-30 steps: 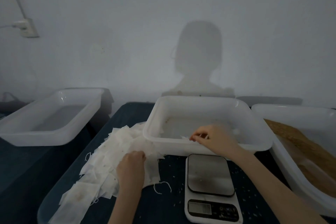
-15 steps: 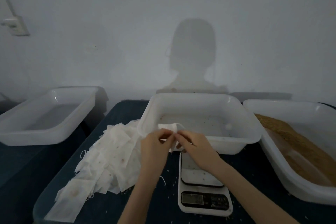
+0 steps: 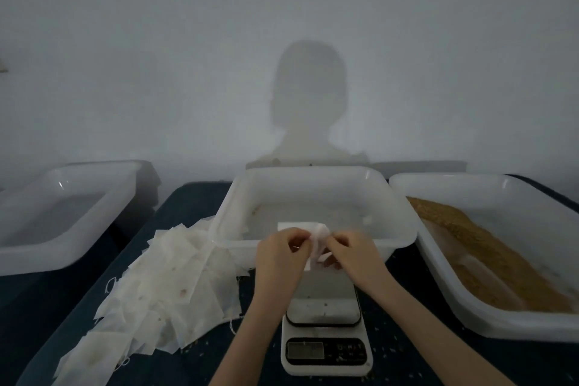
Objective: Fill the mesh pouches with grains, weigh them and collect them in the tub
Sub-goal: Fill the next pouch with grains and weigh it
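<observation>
Both our hands, left and right, curl knuckles-up, pinching one thin white mesh pouch above the flat scale.

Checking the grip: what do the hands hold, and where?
Both hands, left and right, pinch one white mesh pouch at its open top edge.

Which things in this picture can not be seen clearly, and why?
- Scale display, head view: too dim and small to read.
- Mesh pouch mouth: hidden by the left hand and right hand.
- Grain tub: cut off by the right edge.
- Scale platform rear: hidden behind both hands.
</observation>
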